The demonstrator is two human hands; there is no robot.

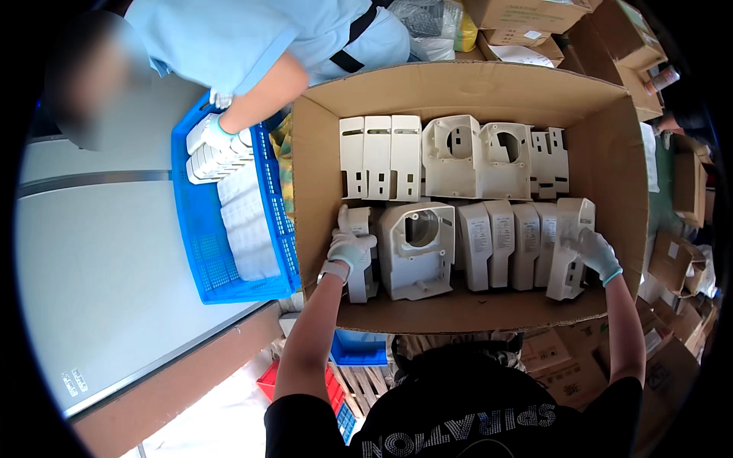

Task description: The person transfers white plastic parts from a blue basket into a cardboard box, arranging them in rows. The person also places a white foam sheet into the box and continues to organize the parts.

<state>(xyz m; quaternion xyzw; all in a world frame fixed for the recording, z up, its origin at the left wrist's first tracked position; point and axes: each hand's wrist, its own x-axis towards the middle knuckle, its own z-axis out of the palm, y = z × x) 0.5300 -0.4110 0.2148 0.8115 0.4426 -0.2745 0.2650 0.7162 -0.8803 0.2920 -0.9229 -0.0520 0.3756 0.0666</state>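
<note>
Inside a large open cardboard box [467, 79] stand two rows of white plastic housings. My left hand [350, 246], in a white glove, grips a housing [363, 275] at the near row's left end, its index finger stretched along the box wall. At that row's right end my right hand [598, 256], gloved and slightly blurred, is closed on a slightly tilted housing [566, 263]; some fingertips are hard to make out. Between them are an open-faced housing [417, 263] with a round opening and several narrow upright ones [500, 244]. The far row [450, 164] holds similar parts, some slotted.
At left, a co-worker in a light blue shirt [229, 34] reaches with gloved hands [210, 133] into a blue crate [200, 267] of white parts. A grey-topped table [99, 252] lies beyond it. Cardboard boxes [527, 15] crowd the back and right. A red crate [334, 391] sits below.
</note>
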